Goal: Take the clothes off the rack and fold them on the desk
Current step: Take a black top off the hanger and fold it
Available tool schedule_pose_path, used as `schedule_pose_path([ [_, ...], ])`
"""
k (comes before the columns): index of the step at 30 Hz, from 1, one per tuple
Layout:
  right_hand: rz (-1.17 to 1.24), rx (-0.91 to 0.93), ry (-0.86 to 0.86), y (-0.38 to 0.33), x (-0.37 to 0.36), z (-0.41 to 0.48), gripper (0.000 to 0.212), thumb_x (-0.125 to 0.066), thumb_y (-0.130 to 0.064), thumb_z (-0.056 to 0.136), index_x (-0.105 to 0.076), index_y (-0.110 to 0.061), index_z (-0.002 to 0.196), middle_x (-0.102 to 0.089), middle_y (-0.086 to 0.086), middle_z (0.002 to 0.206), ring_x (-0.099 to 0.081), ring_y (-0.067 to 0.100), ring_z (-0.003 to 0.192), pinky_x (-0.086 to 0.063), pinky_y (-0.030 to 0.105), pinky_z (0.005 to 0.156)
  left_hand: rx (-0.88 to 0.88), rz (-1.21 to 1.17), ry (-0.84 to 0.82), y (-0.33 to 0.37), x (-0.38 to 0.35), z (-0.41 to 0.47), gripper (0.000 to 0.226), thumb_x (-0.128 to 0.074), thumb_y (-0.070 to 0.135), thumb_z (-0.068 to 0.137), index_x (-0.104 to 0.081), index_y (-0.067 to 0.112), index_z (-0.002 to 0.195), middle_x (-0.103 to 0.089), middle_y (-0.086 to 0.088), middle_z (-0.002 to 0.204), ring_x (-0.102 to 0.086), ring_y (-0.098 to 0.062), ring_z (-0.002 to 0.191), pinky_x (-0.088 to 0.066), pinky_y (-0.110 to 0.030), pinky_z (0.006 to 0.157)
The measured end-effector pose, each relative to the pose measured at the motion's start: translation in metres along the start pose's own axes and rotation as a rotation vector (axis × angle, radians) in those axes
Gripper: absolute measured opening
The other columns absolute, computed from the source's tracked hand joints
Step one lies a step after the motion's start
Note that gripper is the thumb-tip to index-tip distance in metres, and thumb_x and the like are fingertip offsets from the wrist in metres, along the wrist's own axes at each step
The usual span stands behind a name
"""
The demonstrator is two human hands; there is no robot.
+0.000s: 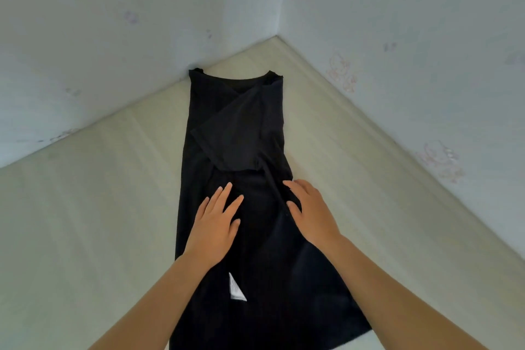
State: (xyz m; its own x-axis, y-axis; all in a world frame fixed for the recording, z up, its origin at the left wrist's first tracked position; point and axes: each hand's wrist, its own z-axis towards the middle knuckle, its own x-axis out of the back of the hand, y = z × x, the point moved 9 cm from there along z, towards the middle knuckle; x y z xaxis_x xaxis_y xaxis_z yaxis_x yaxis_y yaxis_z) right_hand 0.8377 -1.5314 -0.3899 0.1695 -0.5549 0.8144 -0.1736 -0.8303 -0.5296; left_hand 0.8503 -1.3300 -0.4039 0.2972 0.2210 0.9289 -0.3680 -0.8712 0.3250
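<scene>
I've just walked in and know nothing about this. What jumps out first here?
A long black garment lies stretched across the pale desk, its collar pointing into the corner of the walls. Both hands, left and right, lie flat on its middle. A small white label shows nearer the camera.

Pale desk [85, 207]; black garment [241, 136] flat.

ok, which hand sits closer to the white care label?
The left hand: the white care label lies just below its wrist on the black T-shirt. The right hand rests flat farther over, at the folded-in edge.
</scene>
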Motion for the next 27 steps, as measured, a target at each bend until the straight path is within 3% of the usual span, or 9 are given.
schedule_pose_path([
  [7,-0.078,-0.152,0.003,0.037,-0.005,-0.098,0.048,-0.053,-0.036,0.096,-0.038,-0.03,0.141,-0.039,-0.01,0.133,-0.049,0.011,0.113,-0.049,0.026,0.085,-0.118,0.001,-0.087,0.061,-0.028,-0.064,0.053,-0.04,0.038,0.101,-0.025,0.029,0.151,-0.007,0.004,0.161,-0.002,-0.017,0.149,0.002,-0.034,0.117],
  [12,-0.131,-0.351,0.064,0.059,-0.001,-0.163,0.024,-0.048,-0.027,0.097,-0.047,-0.032,0.12,-0.051,-0.01,0.111,-0.057,0.011,0.08,-0.051,0.028,0.068,-0.273,0.123,-0.125,0.084,-0.055,-0.102,0.062,-0.06,0.04,0.09,-0.038,0.027,0.146,-0.032,-0.001,0.155,-0.034,-0.021,0.141,-0.024,-0.042,0.112],
  [15,-0.092,-0.427,0.115,0.055,0.003,-0.196,0.015,-0.05,-0.028,0.094,-0.052,-0.034,0.108,-0.056,-0.014,0.097,-0.055,0.008,0.072,-0.046,0.022,0.062,-0.331,0.113,-0.143,0.084,-0.062,-0.124,0.065,-0.058,0.04,0.09,-0.031,0.03,0.148,-0.021,-0.004,0.159,-0.026,-0.023,0.145,-0.022,-0.043,0.114],
  [18,0.052,-0.402,0.3,0.025,0.022,-0.226,0.019,-0.057,-0.024,0.091,-0.057,-0.037,0.105,-0.056,-0.02,0.096,-0.055,0.002,0.072,-0.036,0.01,0.06,-0.304,-0.134,-0.23,0.082,-0.064,-0.137,0.06,-0.048,0.035,0.098,-0.021,0.031,0.152,0.009,0.006,0.159,0.008,-0.015,0.148,0.004,-0.038,0.119],
  [19,0.072,-0.352,0.373,0.008,0.027,-0.237,0.022,-0.059,-0.022,0.09,-0.059,-0.037,0.107,-0.055,-0.02,0.095,-0.055,0.001,0.072,-0.038,0.009,0.06,-0.287,-0.254,-0.251,0.082,-0.061,-0.142,0.056,-0.049,0.033,0.098,-0.028,0.03,0.149,0.008,0.009,0.157,0.011,-0.012,0.147,0.007,-0.033,0.118],
  [21,0.019,-0.199,0.413,-0.027,0.027,-0.249,0.03,-0.062,-0.02,0.089,-0.06,-0.035,0.115,-0.054,-0.019,0.099,-0.057,0.004,0.073,-0.043,0.011,0.062,-0.202,-0.526,-0.267,0.08,-0.052,-0.146,0.041,-0.054,0.024,0.097,-0.049,0.029,0.137,-0.009,0.016,0.155,-0.001,-0.005,0.146,-0.003,-0.02,0.115],
  [24,-0.117,-0.1,0.106,-0.058,-0.027,-0.262,0.044,-0.054,-0.023,0.093,-0.046,-0.033,0.136,-0.052,-0.014,0.116,-0.059,0.006,0.088,-0.048,0.017,0.073,-0.096,-0.609,-0.138,0.053,-0.034,-0.161,0.031,-0.054,0.012,0.095,-0.058,0.026,0.122,-0.042,0.011,0.144,-0.034,-0.007,0.137,-0.022,-0.004,0.101],
  [26,-0.16,-0.068,-0.108,-0.063,-0.071,-0.277,0.05,-0.051,-0.022,0.094,-0.04,-0.032,0.142,-0.053,-0.012,0.122,-0.057,0.008,0.102,-0.045,0.017,0.082,-0.109,-0.547,-0.055,0.036,-0.024,-0.177,0.031,-0.054,0.009,0.093,-0.058,0.026,0.118,-0.051,0.011,0.13,-0.044,-0.007,0.126,-0.031,-0.01,0.103],
  [27,-0.137,-0.064,-0.133,-0.062,-0.083,-0.283,0.048,-0.05,-0.02,0.095,-0.044,-0.032,0.141,-0.055,-0.012,0.12,-0.056,0.007,0.104,-0.043,0.015,0.082,-0.127,-0.504,-0.026,0.03,-0.02,-0.185,0.031,-0.056,0.01,0.091,-0.057,0.027,0.117,-0.052,0.013,0.124,-0.046,-0.005,0.12,-0.037,-0.017,0.103],
])
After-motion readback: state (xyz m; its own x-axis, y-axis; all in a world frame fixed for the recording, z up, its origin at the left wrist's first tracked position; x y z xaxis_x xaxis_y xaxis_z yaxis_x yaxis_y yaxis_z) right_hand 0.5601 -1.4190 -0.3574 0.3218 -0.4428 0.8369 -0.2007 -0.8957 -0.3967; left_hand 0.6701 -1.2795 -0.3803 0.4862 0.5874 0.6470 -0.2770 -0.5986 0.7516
